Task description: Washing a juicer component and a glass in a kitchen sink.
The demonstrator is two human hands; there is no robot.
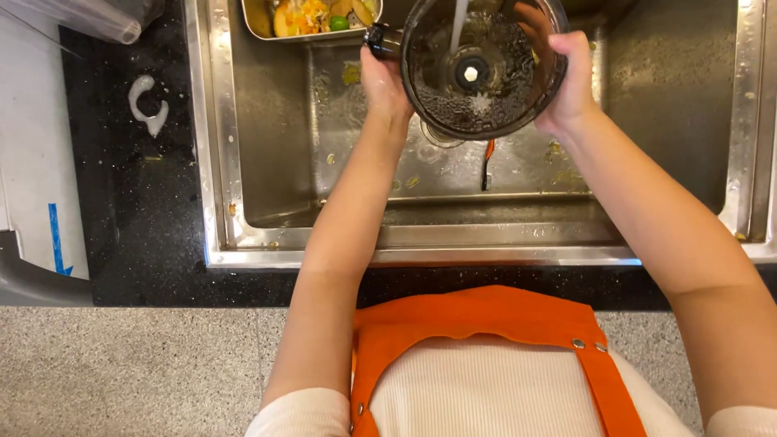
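Both hands hold a dark clear bowl [483, 69] over the sink [283, 162], mouth tilted up toward the camera. Left hand [382, 81] clasps the rim by the black handle stub; right hand [571, 81] wraps the opposite rim, fingers curled over the edge. Two-sided grip looks meant to steady it under the water stream [459, 24], which falls inside near the white hub [470, 74]; droplets cling to the inner wall. Bowl is above the drain area, clear of the basin floor. Food scraps dot the floor, an orange sliver [488, 151] among them. Steel tray [259, 32] of vegetable scraps sits at the back. Black counter [137, 202] left, with a white smear [147, 105].
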